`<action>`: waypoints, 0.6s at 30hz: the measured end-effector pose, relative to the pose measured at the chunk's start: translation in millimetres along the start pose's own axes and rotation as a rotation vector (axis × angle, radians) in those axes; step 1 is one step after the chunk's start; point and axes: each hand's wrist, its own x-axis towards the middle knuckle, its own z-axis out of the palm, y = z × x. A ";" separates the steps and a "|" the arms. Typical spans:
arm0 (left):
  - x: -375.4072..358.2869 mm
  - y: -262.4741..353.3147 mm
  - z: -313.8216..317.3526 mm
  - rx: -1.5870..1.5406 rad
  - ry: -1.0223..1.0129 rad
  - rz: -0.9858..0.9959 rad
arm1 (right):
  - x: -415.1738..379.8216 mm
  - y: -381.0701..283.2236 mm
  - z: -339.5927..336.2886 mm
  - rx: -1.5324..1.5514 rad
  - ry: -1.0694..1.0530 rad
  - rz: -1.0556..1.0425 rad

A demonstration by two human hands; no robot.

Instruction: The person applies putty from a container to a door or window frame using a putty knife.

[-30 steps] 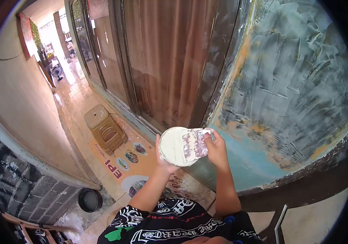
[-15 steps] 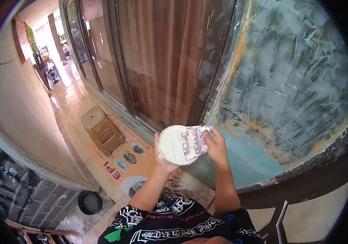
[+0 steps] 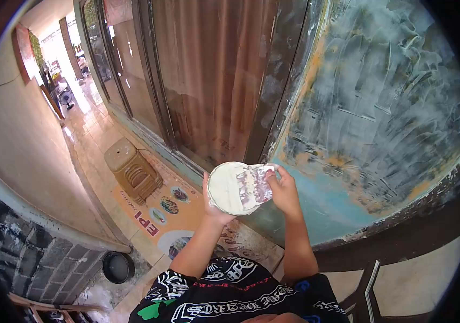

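Right hand point(image 3: 284, 188): clamped on outer end of smeared flat scraper point(image 3: 261, 189), thumb on top, fingers mostly hidden behind. Left hand point(image 3: 216, 214): cupped round left side and underside of round container point(image 3: 224, 188) of white paste, fingers out of sight below. Scraper over container's right part; contact hard to make out. Counted: two hands, one scraper, one container, one brown stool point(image 3: 128, 161), one black bucket point(image 3: 117, 267).
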 end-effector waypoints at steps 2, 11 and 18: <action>-1.0 0.4 0.9 0.018 0.029 0.013 | -0.7 -7.8 -3.0 0.029 0.014 0.035; 0.4 1.4 -2.7 0.020 0.063 0.022 | 1.9 -12.0 -7.4 0.027 0.018 0.063; 2.8 -0.9 -3.4 0.039 0.088 0.020 | 1.8 -11.8 -6.1 -0.055 0.034 0.051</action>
